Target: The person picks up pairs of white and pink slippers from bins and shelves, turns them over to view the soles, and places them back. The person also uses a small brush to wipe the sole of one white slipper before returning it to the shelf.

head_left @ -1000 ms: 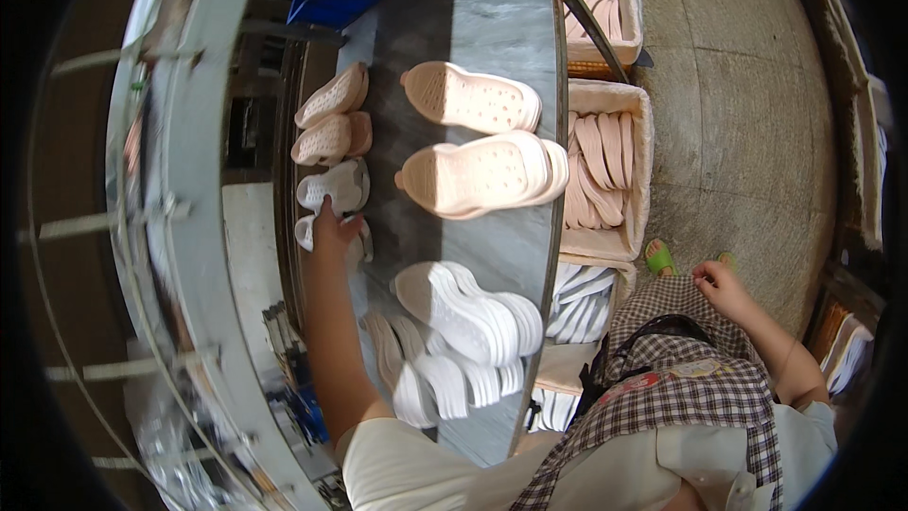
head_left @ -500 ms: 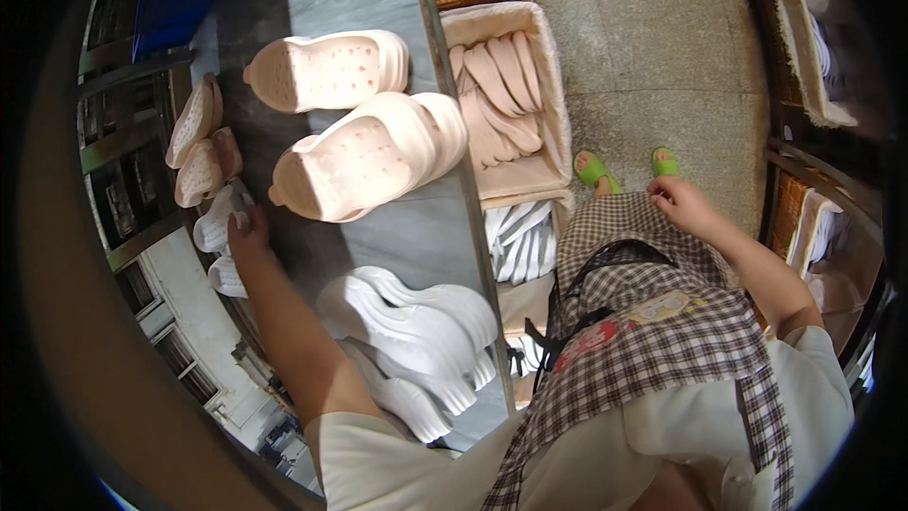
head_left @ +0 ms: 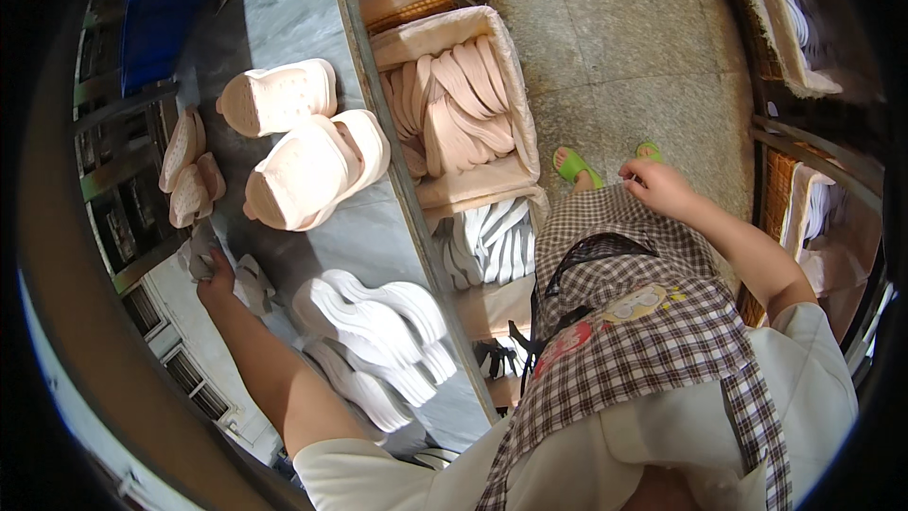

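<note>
At the far left edge of the grey table, my left hand [head_left: 218, 278] is closed around a white clog [head_left: 200, 252] that lies partly in shade. More white footwear [head_left: 252, 284] stands just right of that hand. Above it, on the same edge, are pale pink clogs [head_left: 194, 191]. Larger pink clogs [head_left: 305, 175] sit in sunlight farther right. White wavy-edged soles [head_left: 374, 326] lie stacked nearer to me. My right hand [head_left: 659, 187] is held in front of the checked apron [head_left: 653, 322], its fingers curled in with nothing visible in them.
Cloth-lined baskets [head_left: 525, 123] beside the table [head_left: 326, 38] hold pink soles [head_left: 463, 104] and white soles [head_left: 492, 241]. A rack with more lined baskets [head_left: 794, 66] stands at the right. Tiled floor [head_left: 634, 38] runs between, under my green sandals [head_left: 575, 167].
My left hand has moved down along the table's left edge, and the white clog has shifted with it. The view has swung, so the table and baskets appear farther left. My right hand stays curled.
</note>
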The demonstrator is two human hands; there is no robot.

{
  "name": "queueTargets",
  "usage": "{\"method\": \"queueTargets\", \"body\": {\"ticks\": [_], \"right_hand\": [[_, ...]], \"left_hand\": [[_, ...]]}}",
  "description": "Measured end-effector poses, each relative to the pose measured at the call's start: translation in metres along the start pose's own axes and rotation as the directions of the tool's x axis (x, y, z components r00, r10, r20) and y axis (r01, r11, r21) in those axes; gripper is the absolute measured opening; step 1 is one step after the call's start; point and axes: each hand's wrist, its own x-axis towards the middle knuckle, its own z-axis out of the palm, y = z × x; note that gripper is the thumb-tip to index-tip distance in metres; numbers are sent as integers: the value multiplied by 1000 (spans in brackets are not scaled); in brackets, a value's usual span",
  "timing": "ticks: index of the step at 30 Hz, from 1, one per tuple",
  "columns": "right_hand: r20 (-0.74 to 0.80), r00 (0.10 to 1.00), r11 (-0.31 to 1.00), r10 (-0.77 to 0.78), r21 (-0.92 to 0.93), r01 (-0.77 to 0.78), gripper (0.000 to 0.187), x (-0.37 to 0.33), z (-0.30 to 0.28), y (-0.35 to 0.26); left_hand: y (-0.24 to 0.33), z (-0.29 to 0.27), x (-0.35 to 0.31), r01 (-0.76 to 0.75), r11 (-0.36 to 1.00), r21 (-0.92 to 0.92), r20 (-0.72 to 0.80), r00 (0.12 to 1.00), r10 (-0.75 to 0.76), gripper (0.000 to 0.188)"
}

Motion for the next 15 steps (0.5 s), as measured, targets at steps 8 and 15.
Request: {"method": "queueTargets", "body": {"ticks": [8, 15], "right_hand": [[12, 970, 970, -243, -2, 243, 25, -15, -37, 25], [-62, 891, 734, -449, 543, 408, 41, -58, -83, 13]], "left_hand": [[-78, 40, -223, -342, 881, 326, 234, 932, 276, 36], [-312, -63, -463, -80, 892, 446, 550, 811, -202, 41]]}}
